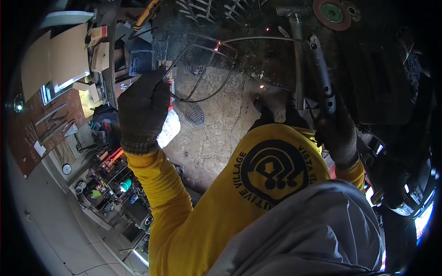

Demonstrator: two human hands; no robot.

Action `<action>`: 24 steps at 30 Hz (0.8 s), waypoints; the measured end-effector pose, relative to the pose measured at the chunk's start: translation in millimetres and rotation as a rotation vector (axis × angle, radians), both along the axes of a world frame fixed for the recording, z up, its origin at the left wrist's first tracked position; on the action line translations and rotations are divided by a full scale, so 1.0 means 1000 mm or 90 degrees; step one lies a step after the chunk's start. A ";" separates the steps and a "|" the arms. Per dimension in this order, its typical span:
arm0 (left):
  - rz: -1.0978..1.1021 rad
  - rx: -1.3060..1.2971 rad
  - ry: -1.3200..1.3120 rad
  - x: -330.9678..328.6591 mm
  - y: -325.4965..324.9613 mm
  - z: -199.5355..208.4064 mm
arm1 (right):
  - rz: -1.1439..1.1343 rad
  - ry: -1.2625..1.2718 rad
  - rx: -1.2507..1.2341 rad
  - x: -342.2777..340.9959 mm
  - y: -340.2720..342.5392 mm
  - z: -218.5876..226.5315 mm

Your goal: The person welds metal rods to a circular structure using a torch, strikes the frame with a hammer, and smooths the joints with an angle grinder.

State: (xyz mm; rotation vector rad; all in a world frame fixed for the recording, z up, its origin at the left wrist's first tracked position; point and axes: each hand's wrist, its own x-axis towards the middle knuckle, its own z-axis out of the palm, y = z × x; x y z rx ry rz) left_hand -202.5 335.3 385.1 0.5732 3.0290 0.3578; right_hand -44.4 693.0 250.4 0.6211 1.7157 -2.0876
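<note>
My left hand (145, 110), in a dark knitted glove, is closed around the end of a thin metal wire frame (224, 85) with curved rods. My right hand (338, 138), gloved too, grips a grey tubular welding electrode holder (321, 69) with holes along its side. From the holder's tip a long, slightly bent welding rod (258, 37) runs left to the frame. Where rod and frame meet, a small spot glows orange. Beside the holder, a hammer (298, 60) with a metal handle lies on the dark worktable.
A grinding disc (330, 14) and metal grates (198, 8) lie on the dark worktable (271, 57). A yellow-and-black tool (146, 16) is at the upper left. Cracked concrete floor (216, 119) shows below. Cluttered shelves (122, 184) stand left. Small sparks glow near the table edge.
</note>
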 end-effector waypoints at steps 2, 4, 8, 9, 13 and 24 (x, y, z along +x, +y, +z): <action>-0.003 -0.004 0.003 -0.001 -0.002 -0.001 | -0.003 0.019 -0.034 -0.005 -0.003 0.008; -0.003 0.007 -0.004 -0.001 -0.003 -0.001 | 0.007 0.018 -0.041 -0.007 -0.004 0.011; -0.018 -0.017 0.008 -0.001 -0.003 0.000 | 0.035 -0.001 -0.012 -0.007 -0.004 0.009; -0.021 -0.013 0.009 -0.002 -0.003 0.000 | 0.036 -0.003 -0.007 -0.006 -0.004 0.007; -0.014 -0.012 0.005 0.000 -0.005 -0.001 | 0.039 0.004 -0.020 -0.005 -0.004 0.007; -0.260 -0.259 0.281 0.003 -0.009 0.003 | 0.022 0.073 -0.022 -0.003 -0.004 -0.001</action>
